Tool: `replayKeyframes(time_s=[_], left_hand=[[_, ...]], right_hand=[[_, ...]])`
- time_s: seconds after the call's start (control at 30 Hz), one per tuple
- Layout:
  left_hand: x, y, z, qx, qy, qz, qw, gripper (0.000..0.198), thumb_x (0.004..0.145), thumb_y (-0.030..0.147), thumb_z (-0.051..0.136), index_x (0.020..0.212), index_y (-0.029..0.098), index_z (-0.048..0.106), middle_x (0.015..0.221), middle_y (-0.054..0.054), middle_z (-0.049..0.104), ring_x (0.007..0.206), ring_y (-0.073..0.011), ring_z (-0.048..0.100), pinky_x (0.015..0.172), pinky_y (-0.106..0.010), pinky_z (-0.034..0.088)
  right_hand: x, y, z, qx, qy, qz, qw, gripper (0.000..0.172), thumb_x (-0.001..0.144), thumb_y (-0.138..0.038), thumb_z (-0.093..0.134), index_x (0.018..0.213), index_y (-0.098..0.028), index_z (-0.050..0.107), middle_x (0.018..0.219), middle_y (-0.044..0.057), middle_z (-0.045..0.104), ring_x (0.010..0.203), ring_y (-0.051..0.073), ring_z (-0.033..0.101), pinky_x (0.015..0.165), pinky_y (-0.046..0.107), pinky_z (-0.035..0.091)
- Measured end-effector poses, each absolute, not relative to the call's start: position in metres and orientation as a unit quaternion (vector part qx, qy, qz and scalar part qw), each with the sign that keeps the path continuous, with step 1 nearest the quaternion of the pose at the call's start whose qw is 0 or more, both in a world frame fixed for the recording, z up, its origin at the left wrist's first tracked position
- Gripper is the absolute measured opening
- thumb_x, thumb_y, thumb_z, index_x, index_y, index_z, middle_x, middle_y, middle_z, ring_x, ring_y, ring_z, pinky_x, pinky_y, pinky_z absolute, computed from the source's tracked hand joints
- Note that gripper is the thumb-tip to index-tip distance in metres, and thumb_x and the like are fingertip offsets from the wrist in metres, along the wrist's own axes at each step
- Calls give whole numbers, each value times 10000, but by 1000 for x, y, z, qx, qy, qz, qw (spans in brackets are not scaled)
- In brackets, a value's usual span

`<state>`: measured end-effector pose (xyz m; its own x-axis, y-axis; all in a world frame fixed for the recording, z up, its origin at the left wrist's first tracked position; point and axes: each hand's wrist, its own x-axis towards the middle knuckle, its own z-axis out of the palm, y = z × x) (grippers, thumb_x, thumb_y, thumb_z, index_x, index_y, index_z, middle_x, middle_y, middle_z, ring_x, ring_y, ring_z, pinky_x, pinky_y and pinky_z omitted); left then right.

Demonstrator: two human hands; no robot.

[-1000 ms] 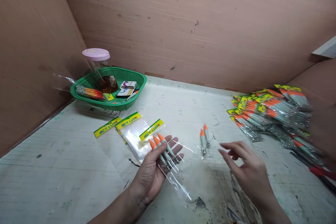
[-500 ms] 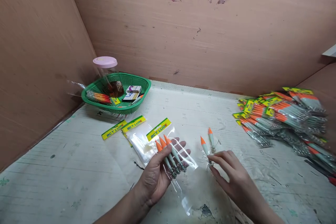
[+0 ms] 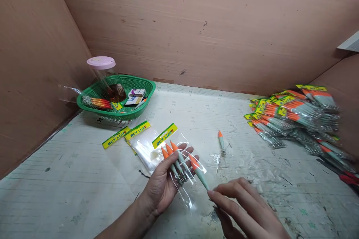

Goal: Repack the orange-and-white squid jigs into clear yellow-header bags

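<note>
The right hand (image 3: 244, 209), low at 5 o'clock, has its fingers (image 3: 217, 194) pinched together on the tail end of a lure (image 3: 199, 173). The lure's orange nose points toward 11 o'clock, touching the mouth of the clear bag (image 3: 179, 168). Half a second ago this hand lay flat on the counter (image 3: 84, 179) beside two loose lures. Now one of them is lifted, and only a single loose lure (image 3: 221, 142) remains, at 1 o'clock from the hands.

The left hand (image 3: 161, 186) stays put, fingers (image 3: 183, 146) curled under the bag and thumb pressing on top, clamping it with three lures (image 3: 171, 155) inside.

Just beyond, at 11 o'clock, the empty bags (image 3: 141, 142) with yellow header cards lie as before. Farther at 10 o'clock sits the green basket (image 3: 146, 99) with the pink-lidded jar (image 3: 101, 63). The pile of packed lures (image 3: 297, 117) rests at 2 o'clock.
</note>
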<state>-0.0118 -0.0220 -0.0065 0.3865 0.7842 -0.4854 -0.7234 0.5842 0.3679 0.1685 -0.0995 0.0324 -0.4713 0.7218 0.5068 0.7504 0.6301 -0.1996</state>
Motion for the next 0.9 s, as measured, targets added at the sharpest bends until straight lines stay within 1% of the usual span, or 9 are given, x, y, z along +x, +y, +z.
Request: replayKeyframes(time_s=[0.07,0.17,0.3,0.5,0.63,0.7,0.77,0.83,0.9], left_hand=[[-11,-22,-6,44,323,451,831,334,858,180,582,1183,112,553,1122,-139,683,980,-259,674,863,-362,550],[-11,-22,-5,42,326,453,829,331,858,173,576,1183,114,558,1084,-134,699,990,-270,670,906,-391,530],[-10,-24,-4,42,318,453,832,299,855,183,586,1145,110,581,1110,-139,691,1027,-286,653,911,-392,528],[-9,-26,-6,41,324,440,836,316,854,187,594,1158,103,576,1114,-146,688,992,-295,666,882,-413,540],[-8,-27,-7,45,301,434,848,284,867,189,574,1131,88,600,1120,-152,686,961,-272,678,850,-371,552],[-8,-29,-6,48,292,423,857,276,867,193,572,1120,89,608,1123,-155,684,949,-273,682,831,-372,556],[-8,-30,-5,59,285,411,864,290,854,197,590,1124,94,607,1112,-157,687,937,-284,684,812,-381,559],[-8,-32,-5,71,283,401,868,308,838,203,609,1129,102,606,1083,-155,697,924,-292,686,794,-388,562],[-7,-34,-5,73,285,393,871,293,835,204,610,1107,98,614,1058,-154,705,921,-293,686,782,-386,564]], right_hand=[[167,-97,26,-429,-850,-42,303,282,822,-10,544,1066,-135,611,866,88,674,753,170,615,680,297,530],[165,-98,17,-424,-841,-70,329,243,873,-63,515,1076,-143,622,931,106,701,788,190,635,701,329,537],[163,-98,8,-429,-833,-134,323,274,911,-84,459,1100,-170,638,1035,125,698,851,224,643,703,353,535],[159,-94,4,-428,-833,-130,326,334,942,-95,381,1189,-140,601,915,117,693,813,213,624,682,341,519],[155,-91,2,-427,-821,-130,356,264,924,-81,426,1063,-126,646,908,119,679,817,213,602,697,344,488],[152,-90,1,-428,-809,-122,383,225,900,-62,461,1013,-123,646,826,100,643,770,197,574,672,335,470],[149,-90,3,-446,-788,-107,411,166,855,-40,529,942,-137,632,727,57,577,684,164,522,616,306,443],[147,-90,7,-467,-778,-73,415,156,808,-11,587,848,-161,602,668,16,512,619,134,467,567,270,412],[152,-89,14,-467,-786,3,406,140,801,-41,622,825,-173,580,691,11,500,628,128,475,557,250,420]])
